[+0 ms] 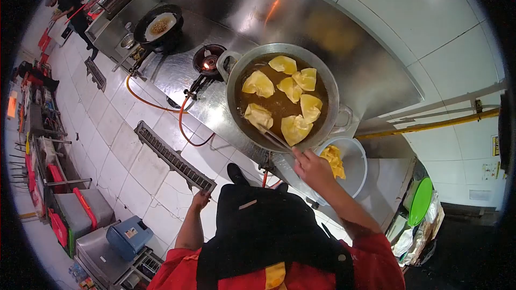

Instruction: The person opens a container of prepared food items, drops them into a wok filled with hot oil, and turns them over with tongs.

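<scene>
My right hand [312, 168] is closed around metal tongs [275, 138], whose tips reach into a large round pan [334, 87] at the near left side. The tips are beside a yellow piece [258, 115]. Several yellow folded pieces float in brown oil [269, 102] in the pan. Below the pan, to the right of my right hand, a translucent tub [361, 167] holds more yellow pieces [334, 161]. My left hand [201, 200] hangs low over the tiled floor with its fingers curled; whether it holds anything is hidden.
A lit burner [208, 61] stands left of the pan on the steel counter [199, 102]. Farther left is a black wok [177, 13]. Orange hoses [181, 123] hang down the counter front. Another person [70, 5] stands at the far left. A green lid [420, 202] is at the right.
</scene>
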`<state>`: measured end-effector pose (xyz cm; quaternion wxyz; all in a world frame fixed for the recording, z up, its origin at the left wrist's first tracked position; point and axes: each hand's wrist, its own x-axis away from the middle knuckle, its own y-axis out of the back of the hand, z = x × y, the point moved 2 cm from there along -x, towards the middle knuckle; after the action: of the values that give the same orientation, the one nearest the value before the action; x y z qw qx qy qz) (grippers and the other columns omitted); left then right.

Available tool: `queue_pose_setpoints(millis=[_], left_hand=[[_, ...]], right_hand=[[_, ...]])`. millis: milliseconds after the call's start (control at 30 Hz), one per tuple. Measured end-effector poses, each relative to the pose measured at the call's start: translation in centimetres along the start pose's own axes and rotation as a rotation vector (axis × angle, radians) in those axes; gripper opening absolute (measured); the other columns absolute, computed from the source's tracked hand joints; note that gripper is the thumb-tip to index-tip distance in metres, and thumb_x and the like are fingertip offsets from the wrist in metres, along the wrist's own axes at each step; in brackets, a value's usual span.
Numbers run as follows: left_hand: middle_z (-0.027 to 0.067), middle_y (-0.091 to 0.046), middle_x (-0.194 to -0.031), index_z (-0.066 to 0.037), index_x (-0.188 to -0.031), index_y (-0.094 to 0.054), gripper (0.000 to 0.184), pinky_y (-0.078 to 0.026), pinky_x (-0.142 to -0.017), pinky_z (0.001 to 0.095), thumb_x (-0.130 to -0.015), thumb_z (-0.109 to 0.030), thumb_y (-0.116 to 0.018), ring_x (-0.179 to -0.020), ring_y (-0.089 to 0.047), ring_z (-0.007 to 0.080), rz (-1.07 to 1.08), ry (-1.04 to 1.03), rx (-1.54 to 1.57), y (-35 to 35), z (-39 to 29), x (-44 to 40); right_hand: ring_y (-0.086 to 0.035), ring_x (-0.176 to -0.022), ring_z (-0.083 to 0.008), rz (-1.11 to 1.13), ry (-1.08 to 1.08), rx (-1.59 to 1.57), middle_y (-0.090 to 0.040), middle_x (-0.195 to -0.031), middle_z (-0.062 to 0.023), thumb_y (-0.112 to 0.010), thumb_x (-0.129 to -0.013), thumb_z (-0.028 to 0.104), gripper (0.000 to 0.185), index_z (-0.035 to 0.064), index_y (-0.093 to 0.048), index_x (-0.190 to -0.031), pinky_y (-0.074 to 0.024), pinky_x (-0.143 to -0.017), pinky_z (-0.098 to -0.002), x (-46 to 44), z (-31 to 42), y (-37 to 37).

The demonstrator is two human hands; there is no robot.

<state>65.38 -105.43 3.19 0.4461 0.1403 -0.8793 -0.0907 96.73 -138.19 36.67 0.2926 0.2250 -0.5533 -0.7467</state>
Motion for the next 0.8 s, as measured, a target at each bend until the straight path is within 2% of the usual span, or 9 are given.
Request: queue_pose_setpoints(millis=[33,100,233,300,433,600,633,700,800], left_hand=[[0.0128,-0.067,-0.089,0.004,-0.109,-0.057,0.038,-0.053,-0.064,0.0317,-0.094,-0.030,-0.054,-0.072,-0.064,0.0192,0.006,0.004,0.038,-0.2,0.6,-0.2],[0.0129,-0.067,-0.089,0.004,-0.109,-0.057,0.037,-0.053,-0.064,0.0322,-0.094,-0.029,-0.054,-0.073,-0.064,0.0194,0.013,0.007,0.077,-0.6,1.6,-0.6],[0.0134,-0.067,-0.091,0.004,-0.108,-0.058,0.037,-0.054,-0.065,0.0322,-0.093,-0.030,-0.056,-0.075,-0.064,0.0195,0.029,0.051,0.067,-0.6,3.1,-0.5],[0.0134,-0.067,-0.092,0.003,-0.108,-0.058,0.037,-0.054,-0.065,0.0320,-0.093,-0.030,-0.057,-0.075,-0.064,0.0193,0.024,0.077,0.027,-0.6,3.8,-0.3],[0.0126,-0.067,-0.090,0.003,-0.107,-0.059,0.037,-0.054,-0.065,0.0308,-0.092,-0.031,-0.058,-0.074,-0.064,0.0185,0.042,0.133,0.064,-0.1,5.5,-1.1],[0.0133,-0.068,-0.089,0.004,-0.110,-0.057,0.037,-0.054,-0.065,0.0304,-0.092,-0.028,-0.059,-0.075,-0.065,0.0190,0.059,0.076,0.064,0.3,1.7,0.7],[0.0133,-0.068,-0.089,0.005,-0.111,-0.056,0.036,-0.053,-0.065,0.0303,-0.093,-0.027,-0.058,-0.075,-0.065,0.0192,0.051,0.092,-0.001,0.4,0.9,0.9],[0.0134,-0.068,-0.090,0.005,-0.111,-0.056,0.035,-0.053,-0.065,0.0302,-0.093,-0.025,-0.058,-0.075,-0.065,0.0194,0.043,0.103,-0.065,0.3,0.5,0.7],[0.0132,-0.067,-0.089,0.005,-0.111,-0.055,0.034,-0.053,-0.065,0.0299,-0.093,-0.024,-0.056,-0.073,-0.064,0.0195,0.004,0.034,0.042,-0.2,1.6,0.4]], right_hand=[[-0.062,-0.068,-0.0291,0.002,-0.001,0.000,-0.063,-0.079,-0.0128,-0.061,-0.082,0.016,0.036,0.0024,-0.063,-0.115,-0.0514,-0.062,-0.0361,0.5,0.0,0.1],[-0.065,-0.071,-0.0274,0.015,-0.166,-0.445,-0.066,-0.090,-0.0151,-0.063,-0.082,0.013,0.039,0.0038,-0.061,-0.119,-0.0534,-0.066,-0.0347,1.4,-1.1,0.8],[-0.066,-0.073,-0.0250,-0.095,-0.338,-0.477,-0.067,-0.089,-0.0196,-0.063,-0.082,0.014,0.038,0.0041,-0.062,-0.118,-0.0521,-0.066,-0.0328,3.3,-5.1,2.9],[-0.066,-0.073,-0.0253,-0.081,-0.562,-0.390,-0.067,-0.088,-0.0220,-0.063,-0.082,0.014,0.037,0.0048,-0.063,-0.118,-0.0511,-0.068,-0.0340,3.3,-7.6,3.5],[-0.065,-0.070,-0.0267,-0.130,-0.579,-0.384,-0.067,-0.084,-0.0223,-0.063,-0.081,0.015,0.036,0.0035,-0.064,-0.116,-0.0506,-0.068,-0.0349,2.1,-11.2,2.3],[-0.066,-0.072,-0.0301,-0.298,-0.491,-0.284,-0.066,-0.084,-0.0233,-0.062,-0.082,0.017,0.037,0.0006,-0.064,-0.115,-0.0506,-0.069,-0.0355,0.5,-14.0,0.3],[-0.066,-0.072,-0.0301,-0.300,-0.493,-0.281,-0.066,-0.084,-0.0233,-0.062,-0.082,0.017,0.037,0.0006,-0.064,-0.115,-0.0506,-0.069,-0.0355,0.6,-13.7,1.0],[-0.066,-0.076,-0.0310,-0.244,-0.664,-0.383,-0.067,-0.088,-0.0236,-0.064,-0.081,0.019,0.038,0.0006,-0.064,-0.115,-0.0503,-0.073,-0.0372,1.0,-12.8,2.9],[-0.065,-0.073,-0.0298,-0.172,-0.578,-0.320,-0.066,-0.085,-0.0231,-0.064,-0.080,0.019,0.038,0.0017,-0.065,-0.113,-0.0502,-0.072,-0.0372,3.5,-13.0,4.4]])
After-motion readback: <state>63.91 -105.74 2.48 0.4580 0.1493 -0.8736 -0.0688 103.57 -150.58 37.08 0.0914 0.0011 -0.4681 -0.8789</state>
